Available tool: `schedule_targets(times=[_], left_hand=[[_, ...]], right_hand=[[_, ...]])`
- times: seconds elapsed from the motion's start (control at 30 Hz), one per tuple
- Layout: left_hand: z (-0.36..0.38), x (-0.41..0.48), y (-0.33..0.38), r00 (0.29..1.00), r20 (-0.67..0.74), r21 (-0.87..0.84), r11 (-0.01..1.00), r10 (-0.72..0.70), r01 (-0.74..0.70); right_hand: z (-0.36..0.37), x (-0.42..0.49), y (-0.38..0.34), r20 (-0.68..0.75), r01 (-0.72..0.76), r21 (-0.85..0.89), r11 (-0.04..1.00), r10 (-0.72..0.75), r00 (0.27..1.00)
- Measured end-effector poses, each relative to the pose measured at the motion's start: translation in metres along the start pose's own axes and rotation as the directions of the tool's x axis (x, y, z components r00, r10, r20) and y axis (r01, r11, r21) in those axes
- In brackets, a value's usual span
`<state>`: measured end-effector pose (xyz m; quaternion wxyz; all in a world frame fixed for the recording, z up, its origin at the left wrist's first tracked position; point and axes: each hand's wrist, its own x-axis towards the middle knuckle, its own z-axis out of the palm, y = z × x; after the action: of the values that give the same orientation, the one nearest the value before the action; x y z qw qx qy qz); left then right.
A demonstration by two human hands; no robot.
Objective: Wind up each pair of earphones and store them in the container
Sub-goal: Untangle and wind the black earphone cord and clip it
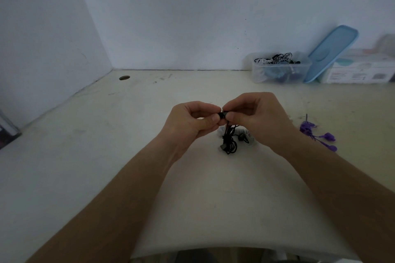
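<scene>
Over the middle of the off-white worktop (106,134), the left hand (192,121) and the right hand (254,117) meet. Each grip pinches the small end piece of a pair of black wired earphones (229,143), whose tangled cord hangs down onto the worktop. Purple wired earphones (316,134) lie near them, to the right. At the far right edge stands a clear plastic container (256,74) holding earphones. A light blue lid (333,51) leans on a white printed box (361,70); its writing is too blurred to read.

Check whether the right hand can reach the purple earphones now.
Probably yes. The purple earphones lie on the desk beside the right hand, with nothing between. But it pinches the black earphones, so it must let go first.
</scene>
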<state>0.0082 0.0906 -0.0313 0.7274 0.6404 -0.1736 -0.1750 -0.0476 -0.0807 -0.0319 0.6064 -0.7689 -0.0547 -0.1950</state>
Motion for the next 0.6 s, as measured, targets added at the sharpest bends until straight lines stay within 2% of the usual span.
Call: schedule_targets(times=[0.2, 0.3, 0.6], left_hand=[[-0.0008, 0.0003, 0.0029, 0.999, -0.022, 0.175, 0.984, 0.041, -0.036], [-0.0017, 0.0013, 0.0014, 0.998, -0.019, 0.163, 0.985, 0.053, -0.05], [0.0004, 0.0039, -0.0024, 0.992, -0.027, 0.139, 0.983, 0.124, -0.119]], right_hand=[[0.0022, -0.0003, -0.0015, -0.029, -0.002, -0.015, 1.0, 0.002, 1.0], [0.003, 0.0, -0.0028, -0.033, 0.012, -0.058, 0.998, -0.014, 0.999], [0.0035, -0.001, -0.0031, -0.063, -0.045, 0.023, 0.999, 0.046, 0.997]])
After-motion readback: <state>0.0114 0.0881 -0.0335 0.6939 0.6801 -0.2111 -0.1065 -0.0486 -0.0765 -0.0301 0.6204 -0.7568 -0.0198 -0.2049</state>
